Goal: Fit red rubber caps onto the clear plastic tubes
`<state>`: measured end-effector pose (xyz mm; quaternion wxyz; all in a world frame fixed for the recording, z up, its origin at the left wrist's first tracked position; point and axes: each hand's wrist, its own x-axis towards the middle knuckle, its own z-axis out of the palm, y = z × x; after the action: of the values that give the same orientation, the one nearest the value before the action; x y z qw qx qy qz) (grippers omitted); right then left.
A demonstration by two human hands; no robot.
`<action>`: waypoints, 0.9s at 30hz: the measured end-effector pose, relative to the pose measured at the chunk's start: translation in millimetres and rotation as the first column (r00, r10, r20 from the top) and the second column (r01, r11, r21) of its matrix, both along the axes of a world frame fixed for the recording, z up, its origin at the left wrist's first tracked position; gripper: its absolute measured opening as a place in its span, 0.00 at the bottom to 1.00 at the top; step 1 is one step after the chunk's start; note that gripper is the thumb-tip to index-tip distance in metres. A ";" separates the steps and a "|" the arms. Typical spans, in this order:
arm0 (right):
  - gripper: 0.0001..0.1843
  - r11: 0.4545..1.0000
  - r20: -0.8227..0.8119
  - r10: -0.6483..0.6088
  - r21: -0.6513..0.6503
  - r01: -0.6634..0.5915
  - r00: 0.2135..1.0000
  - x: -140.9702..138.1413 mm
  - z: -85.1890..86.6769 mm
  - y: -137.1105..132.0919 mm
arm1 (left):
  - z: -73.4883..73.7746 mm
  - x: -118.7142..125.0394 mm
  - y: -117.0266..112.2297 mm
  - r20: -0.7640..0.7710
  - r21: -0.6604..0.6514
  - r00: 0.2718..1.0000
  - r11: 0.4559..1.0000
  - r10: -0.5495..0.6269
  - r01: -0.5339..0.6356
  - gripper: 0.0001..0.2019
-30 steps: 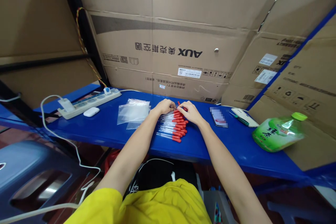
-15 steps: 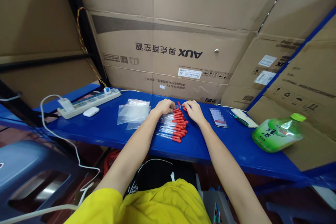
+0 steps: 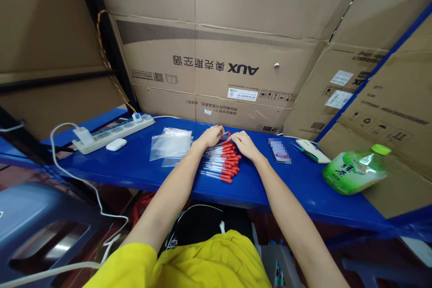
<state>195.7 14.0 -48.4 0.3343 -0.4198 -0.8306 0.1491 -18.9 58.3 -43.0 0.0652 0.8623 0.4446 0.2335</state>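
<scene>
On the blue tabletop lies a row of glass droppers (image 3: 230, 162), clear tubes to the left and red rubber bulbs to the right. At the far end of the row my left hand (image 3: 212, 137) is closed on the clear tube of one more dropper (image 3: 229, 133), its red bulb pointing right. My right hand (image 3: 245, 144) is closed too, fingertips pinched at that bulb. Its fingers partly cover the bulb. Left of my left hand, clear plastic bags (image 3: 173, 143) lie in a loose stack, partly behind my forearm.
A white power strip (image 3: 114, 133) and a white earphone case (image 3: 116, 144) lie on the left. To the right are a phone (image 3: 279, 150), a green pen (image 3: 308, 155), a pale flat object (image 3: 317, 152) and a green tea bottle (image 3: 354, 171). Cardboard (image 3: 216, 45) walls the back.
My right hand has moved slightly left, closer to my left hand. A red bulb now shows at the tube's end between them, where the bare tube end showed before.
</scene>
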 end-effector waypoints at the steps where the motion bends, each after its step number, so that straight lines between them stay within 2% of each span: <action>1: 0.22 1.000 -0.004 -0.003 -0.006 0.003 1.000 -0.2 0.9 -0.4 | -0.2 -0.5 -0.4 0.022 -0.005 1.000 1.000 0.004 -0.004 0.12; 9: 0.19 0.999 0.018 -0.035 -0.028 0.036 0.999 -1.0 -1.4 -0.3 | 4.7 3.2 -8.1 0.040 -0.191 0.999 0.981 0.037 -0.029 0.11; 17: 0.21 1.000 0.039 -0.027 -0.003 0.027 0.999 1.1 -6.7 4.5 | 3.7 1.7 -7.2 -0.036 -0.158 0.997 0.985 0.071 -0.075 0.13; 23: 0.21 1.000 0.047 -0.017 0.023 0.016 0.999 0.1 -7.1 5.3 | 6.7 -3.7 -3.8 0.035 -0.199 0.998 0.979 0.044 -0.036 0.11; 27: 0.20 0.991 0.018 -0.121 0.068 0.119 0.992 5.0 -3.2 6.1 | 7.3 -4.0 -1.5 0.074 -0.147 0.997 0.989 0.005 0.006 0.14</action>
<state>200.8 20.0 -51.5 0.3471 -0.4593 -0.8120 0.0961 -22.9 56.8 -35.7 0.1450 0.8459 0.4578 0.2318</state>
